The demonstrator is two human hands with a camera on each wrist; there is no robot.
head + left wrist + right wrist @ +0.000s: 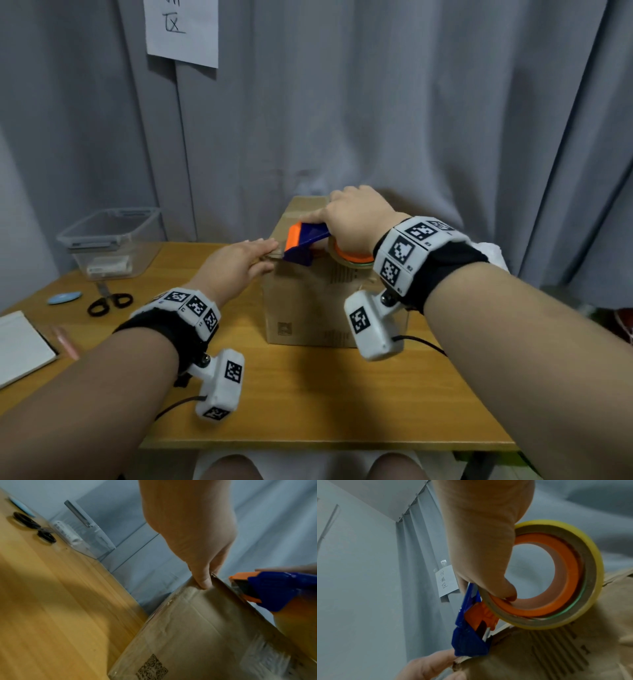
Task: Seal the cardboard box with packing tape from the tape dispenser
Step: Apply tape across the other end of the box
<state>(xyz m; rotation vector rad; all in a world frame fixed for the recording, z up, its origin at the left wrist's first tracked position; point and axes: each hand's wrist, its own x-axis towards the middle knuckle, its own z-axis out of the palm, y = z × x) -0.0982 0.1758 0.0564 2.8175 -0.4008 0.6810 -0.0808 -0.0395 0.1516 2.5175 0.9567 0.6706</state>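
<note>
Grey pleated curtains [376, 102] hang behind a wooden table [308, 394], and a white paper sheet [181, 31] with handwritten characters is pinned to them, its upper part cut off by the head view's top edge. On the table stands a brown cardboard box [308, 308] with printed lines and a small code on its near side; its far end is hidden behind the right hand [356, 219].

That hand wraps over a blue and orange plastic tape dispenser [305, 243] lying on the box's top near the left front corner. In the right wrist view the thumb hooks inside the orange core of the tape roll [583, 574], a yellowish glossy ring resting against the cardboard. Whether any tape is stuck down is hard to make out.

The left hand [236, 267] reaches to the box's left top corner; in the left wrist view its thumb presses the side of the corner while the other fingers pass over the edge out of sight, so it pinches the cardboard there, just beside the dispenser's blue nose.

At the table's left sit a clear plastic container [109, 240] with a lid, black-handled scissors [109, 301], a flat blue oval object [65, 298], a pink pen [65, 342], blurred, and a white notebook [20, 346] cut off by the frame.
</note>
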